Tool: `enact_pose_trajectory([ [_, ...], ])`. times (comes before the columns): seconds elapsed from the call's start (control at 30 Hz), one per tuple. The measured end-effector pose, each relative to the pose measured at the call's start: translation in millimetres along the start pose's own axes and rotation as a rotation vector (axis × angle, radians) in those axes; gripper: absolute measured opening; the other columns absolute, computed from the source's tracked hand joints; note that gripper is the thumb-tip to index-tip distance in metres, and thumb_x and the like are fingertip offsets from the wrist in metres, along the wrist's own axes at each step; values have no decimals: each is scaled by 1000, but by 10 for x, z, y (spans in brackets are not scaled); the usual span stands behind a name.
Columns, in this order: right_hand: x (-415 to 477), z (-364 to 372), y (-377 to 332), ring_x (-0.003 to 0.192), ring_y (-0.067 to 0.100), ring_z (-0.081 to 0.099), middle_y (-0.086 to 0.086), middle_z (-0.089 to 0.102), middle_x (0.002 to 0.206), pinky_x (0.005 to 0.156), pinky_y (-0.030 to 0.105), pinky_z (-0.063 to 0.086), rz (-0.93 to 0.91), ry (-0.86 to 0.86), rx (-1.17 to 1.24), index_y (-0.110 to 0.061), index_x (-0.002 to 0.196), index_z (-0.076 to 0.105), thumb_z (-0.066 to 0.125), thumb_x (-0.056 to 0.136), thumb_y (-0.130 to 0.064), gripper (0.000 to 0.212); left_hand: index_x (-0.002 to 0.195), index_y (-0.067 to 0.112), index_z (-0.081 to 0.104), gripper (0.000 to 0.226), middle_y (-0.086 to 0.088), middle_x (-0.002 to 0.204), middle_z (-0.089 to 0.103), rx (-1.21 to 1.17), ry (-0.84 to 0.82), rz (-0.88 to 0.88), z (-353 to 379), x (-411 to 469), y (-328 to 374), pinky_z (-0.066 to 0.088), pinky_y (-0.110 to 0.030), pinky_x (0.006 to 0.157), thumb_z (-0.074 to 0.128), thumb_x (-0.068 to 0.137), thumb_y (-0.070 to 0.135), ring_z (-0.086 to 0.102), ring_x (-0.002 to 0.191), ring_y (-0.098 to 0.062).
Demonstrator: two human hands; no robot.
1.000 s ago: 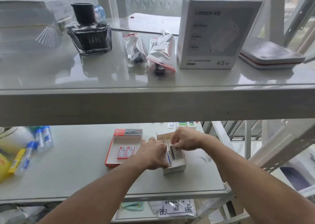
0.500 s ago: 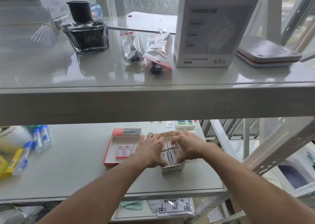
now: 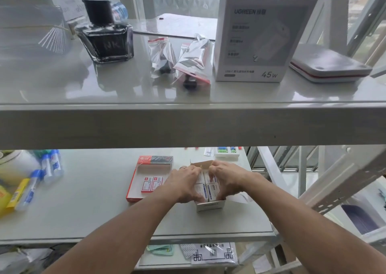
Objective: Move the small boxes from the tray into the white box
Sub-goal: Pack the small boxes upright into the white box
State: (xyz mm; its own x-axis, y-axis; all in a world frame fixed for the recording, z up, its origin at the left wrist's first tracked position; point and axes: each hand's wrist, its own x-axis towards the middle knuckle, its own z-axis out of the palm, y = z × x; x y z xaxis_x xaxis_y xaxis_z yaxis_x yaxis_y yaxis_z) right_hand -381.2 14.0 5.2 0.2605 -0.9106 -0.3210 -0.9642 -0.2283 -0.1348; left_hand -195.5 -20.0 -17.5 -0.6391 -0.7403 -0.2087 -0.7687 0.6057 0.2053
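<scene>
A red-rimmed tray (image 3: 133, 182) lies on the lower shelf and holds two small red-and-white boxes (image 3: 151, 184) side by side. Right of it stands the white box (image 3: 211, 206), with several small boxes (image 3: 213, 191) packed upright inside. My left hand (image 3: 184, 185) rests on the white box's left side, fingers bent over the packed boxes. My right hand (image 3: 227, 179) covers the right side, fingertips pressing down on the boxes inside. Neither hand lifts a box clear. The white box's back flap (image 3: 201, 163) stands open behind my fingers.
The upper shelf edge (image 3: 188, 125) hangs just above my hands. Glue sticks (image 3: 50, 167) and yellow packs (image 3: 16, 194) lie at the lower shelf's left. A small white case with coloured pieces (image 3: 226, 151) sits behind. An ink bottle (image 3: 105, 33) and charger box (image 3: 259, 37) stand on top.
My right hand let a small box down into the white box, and both hands have settled over the packed boxes, pressing them in. The tray's two boxes have not moved.
</scene>
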Motion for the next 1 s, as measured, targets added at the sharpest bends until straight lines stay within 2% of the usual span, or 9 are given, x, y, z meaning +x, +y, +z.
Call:
enact_pose_trajectory([
  [0.13, 4, 22, 6, 102, 22, 51, 1, 48, 118, 89, 39, 52, 11, 17, 54, -20, 117, 54, 89, 59, -48, 73, 127, 23, 48, 73, -1, 125, 59, -31, 15, 3, -14, -18, 0, 45, -45, 96, 76, 69, 58, 53, 117, -24],
  [0.53, 8, 80, 33, 104, 20, 47, 0, 46, 119, 91, 36, 51, 29, 37, 139, -19, 119, 53, 90, 60, -47, 75, 130, 25, 48, 76, 1, 127, 59, -103, -1, -8, -22, -19, -13, 45, -44, 98, 80, 67, 53, 52, 118, -23],
  [0.83, 18, 107, 24, 101, 17, 46, 0, 45, 117, 88, 34, 49, 48, 46, 154, -19, 115, 54, 91, 59, -47, 73, 97, 29, 52, 46, 5, 115, 60, -69, -25, 35, -64, -15, -26, 45, -42, 91, 80, 68, 52, 52, 111, -21],
  [0.93, -47, 53, 22, 105, 20, 49, -1, 47, 121, 93, 38, 49, 77, 64, 250, -19, 117, 56, 88, 65, -45, 66, 100, 28, 54, 42, 3, 133, 57, -112, -17, 35, -73, -22, -22, 43, -45, 97, 77, 73, 49, 51, 120, -24],
  [1.0, -140, 12, 16, 107, 20, 53, -3, 50, 123, 95, 39, 48, 95, 131, 336, -22, 112, 59, 82, 76, -42, 48, 102, 28, 56, 30, 4, 141, 54, -230, 58, 26, -110, -67, -38, 41, -45, 102, 72, 81, 42, 50, 123, -23],
])
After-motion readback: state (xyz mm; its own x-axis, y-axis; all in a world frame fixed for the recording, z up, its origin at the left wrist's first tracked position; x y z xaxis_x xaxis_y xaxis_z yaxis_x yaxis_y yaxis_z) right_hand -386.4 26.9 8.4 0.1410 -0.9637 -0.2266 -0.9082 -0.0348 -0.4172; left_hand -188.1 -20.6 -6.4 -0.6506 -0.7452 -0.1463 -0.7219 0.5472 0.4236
